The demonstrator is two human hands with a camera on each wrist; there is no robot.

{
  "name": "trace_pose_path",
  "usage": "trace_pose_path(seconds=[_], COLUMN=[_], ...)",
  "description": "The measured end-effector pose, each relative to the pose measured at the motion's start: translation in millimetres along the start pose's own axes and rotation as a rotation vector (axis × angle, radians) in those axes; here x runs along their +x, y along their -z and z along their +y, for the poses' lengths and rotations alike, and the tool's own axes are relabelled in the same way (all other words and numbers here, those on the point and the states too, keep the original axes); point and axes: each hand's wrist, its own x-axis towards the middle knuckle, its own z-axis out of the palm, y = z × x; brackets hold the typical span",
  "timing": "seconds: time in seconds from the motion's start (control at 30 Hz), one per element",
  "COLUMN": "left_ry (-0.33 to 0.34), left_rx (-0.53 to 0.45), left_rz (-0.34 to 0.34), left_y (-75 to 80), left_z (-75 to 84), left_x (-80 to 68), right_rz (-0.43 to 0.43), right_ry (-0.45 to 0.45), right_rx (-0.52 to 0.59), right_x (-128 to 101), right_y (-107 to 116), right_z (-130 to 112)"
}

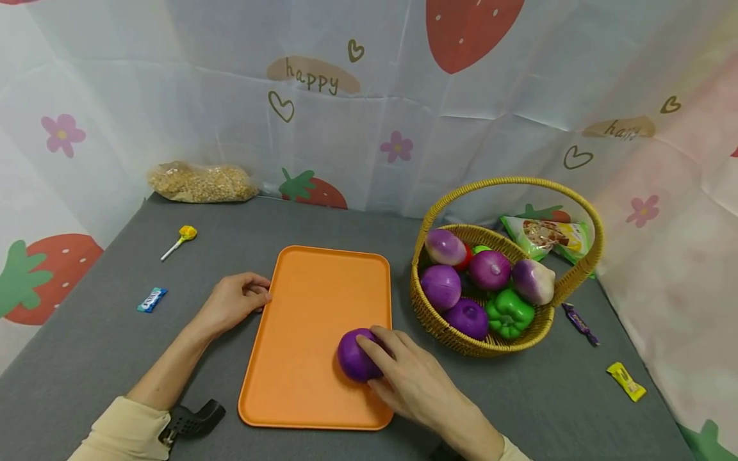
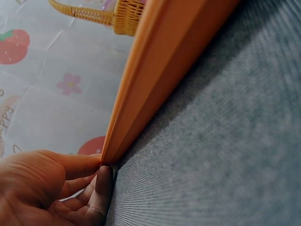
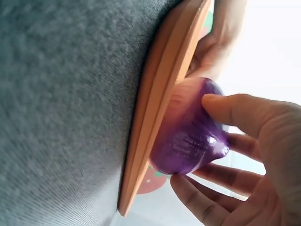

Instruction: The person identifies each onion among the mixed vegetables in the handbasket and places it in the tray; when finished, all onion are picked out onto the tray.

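On the orange tray [image 1: 317,301], toward its near right side, sits a glossy purple onion [image 1: 359,356]. My right hand [image 1: 412,378] grips it from the right, thumb and fingers spread around it. The right wrist view shows the same onion [image 3: 188,136] with a pale base and a pointed tip, low against the tray rim. At the tray's left edge, my left hand [image 1: 236,301] pinches the rim. Up close in the left wrist view, the left thumb and fingertips [image 2: 103,176] meet at the tray's corner end.
Right of the tray stands a yellow wicker basket [image 1: 446,334] with a tall handle, holding several purple vegetables and a green pepper [image 1: 510,314]. Snack packets [image 1: 542,237] lie behind it. Candies [image 1: 626,381], a lollipop [image 1: 187,233] and a bag of kernels [image 1: 202,182] lie around the grey table.
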Motion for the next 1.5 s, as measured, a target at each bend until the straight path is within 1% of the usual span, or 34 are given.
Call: trace_pose_path(seconds=[0.17, 0.4, 1.0, 1.17, 1.3, 1.5], left_ry=[-0.002, -0.01, -0.005, -0.012, -0.013, -0.014], left_rx=[0.007, 0.012, 0.012, -0.003, -0.006, -0.005], left_rz=[0.001, 0.003, 0.004, -0.003, -0.005, -0.003], left_y=[-0.1, 0.2, 0.0, 0.1, 0.1, 0.1], left_z=[-2.0, -2.1, -0.2, 1.2, 1.8, 1.7], left_x=[0.2, 0.3, -0.6, -1.3, -1.2, -0.7], right_rz=[-0.016, 0.003, 0.009, 0.034, 0.071, 0.139], right_ry=[-0.017, -0.011, -0.017, -0.008, -0.003, -0.03], right_rx=[-0.004, -0.017, -0.014, -0.029, -0.03, -0.038], right_x=[0.7, 0.8, 1.0, 1.2, 1.8, 1.0], right_y=[-0.9, -1.8, 2.4, 4.6, 7.8, 19.3], right_z=[-0.8, -1.3, -0.7, -0.2, 2.8, 14.9])
